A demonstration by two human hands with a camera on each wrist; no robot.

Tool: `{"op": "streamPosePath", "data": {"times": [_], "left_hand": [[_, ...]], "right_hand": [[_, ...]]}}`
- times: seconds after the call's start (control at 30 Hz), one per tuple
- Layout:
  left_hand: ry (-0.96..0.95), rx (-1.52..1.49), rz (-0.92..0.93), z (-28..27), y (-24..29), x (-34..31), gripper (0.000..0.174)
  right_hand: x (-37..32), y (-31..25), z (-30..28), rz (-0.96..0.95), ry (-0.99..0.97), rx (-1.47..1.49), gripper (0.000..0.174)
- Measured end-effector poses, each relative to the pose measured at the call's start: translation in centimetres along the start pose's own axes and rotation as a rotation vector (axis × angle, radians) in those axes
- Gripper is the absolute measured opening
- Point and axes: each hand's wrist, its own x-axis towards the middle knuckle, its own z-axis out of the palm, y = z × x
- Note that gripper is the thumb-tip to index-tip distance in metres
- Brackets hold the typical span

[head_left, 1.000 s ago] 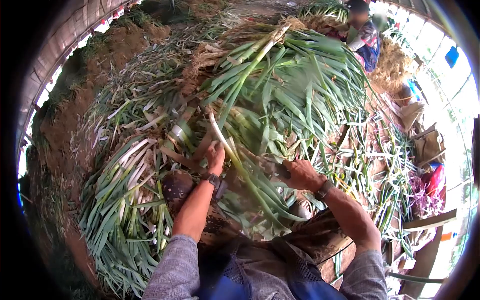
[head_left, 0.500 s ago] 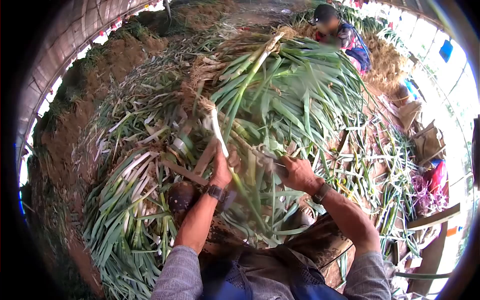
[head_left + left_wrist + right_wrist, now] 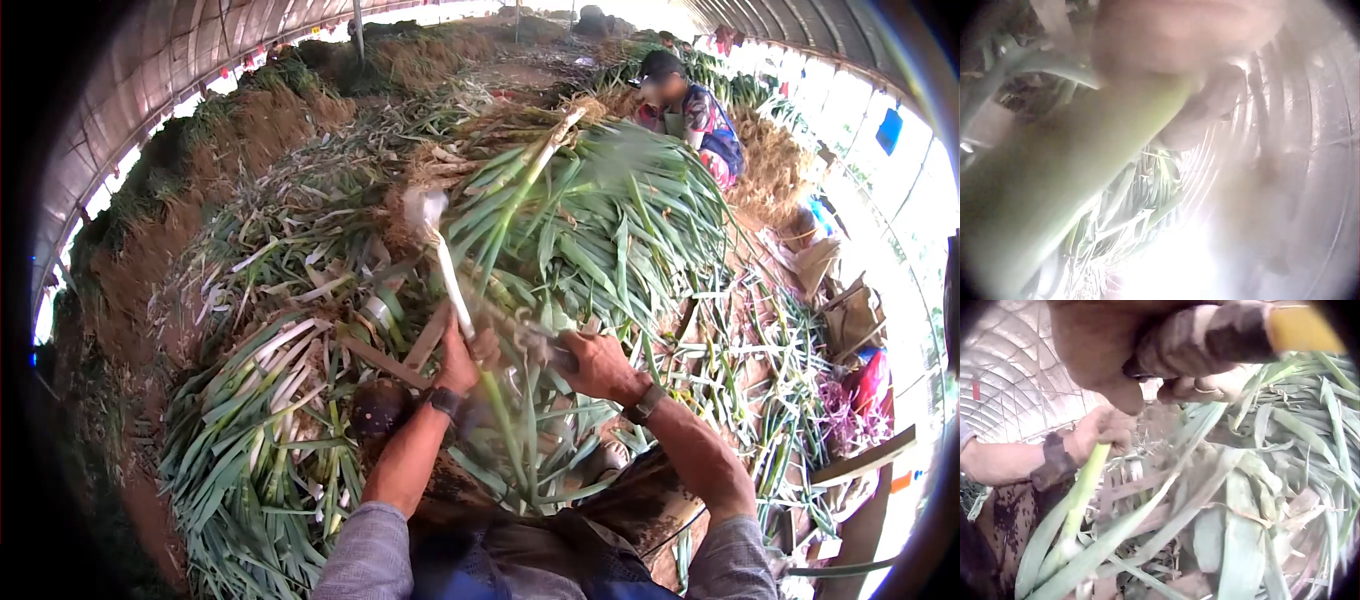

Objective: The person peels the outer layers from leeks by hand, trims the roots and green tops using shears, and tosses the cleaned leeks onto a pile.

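Note:
My left hand (image 3: 458,362) grips a leek (image 3: 453,285) partway down its shaft, the white root end pointing up and away from me. A pale blur surrounds that end. Below the hand its green part hangs toward my lap; the left wrist view shows the stalk (image 3: 1072,156) very close. My right hand (image 3: 600,365) holds a tool (image 3: 1204,337) by a dark wrapped grip with a yellow end piece (image 3: 1307,330). The tool's grey front part (image 3: 545,345) is blurred and points at the leek; I cannot tell its kind.
A big heap of leeks (image 3: 600,225) lies ahead, with one leek (image 3: 545,160) across its top. At left is a bundle of white-stemmed leeks (image 3: 270,400). Cut leaves (image 3: 740,370) litter the ground at right. Another person (image 3: 690,125) crouches beyond the heap. A wooden board (image 3: 865,455) sits at far right.
The view has tilted upward. The leek in my left hand has moved farther forward and stands straighter, its brown roots now lost in a whitish blur. The right hand keeps its hold on the tool.

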Motion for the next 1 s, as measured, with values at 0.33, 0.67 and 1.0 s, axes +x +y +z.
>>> {"op": "streamPosePath", "data": {"times": [0.33,0.67,1.0], "left_hand": [[0.542,0.231,0.377,-1.8,6.3,1.3,0.055],[0.708,1.248,0.981,7.9,31.9,-5.6,0.049],[0.614,2.437,0.374,-12.9,37.7,-6.7,0.038]], "right_hand": [[-1.8,4.2,0.7,-0.161,-0.205,0.074,0.024],[-3.8,6.3,1.9,-0.066,-0.502,-0.061,0.016],[-3.6,10.2,-0.2,0.152,-0.059,0.274,0.033]]}}
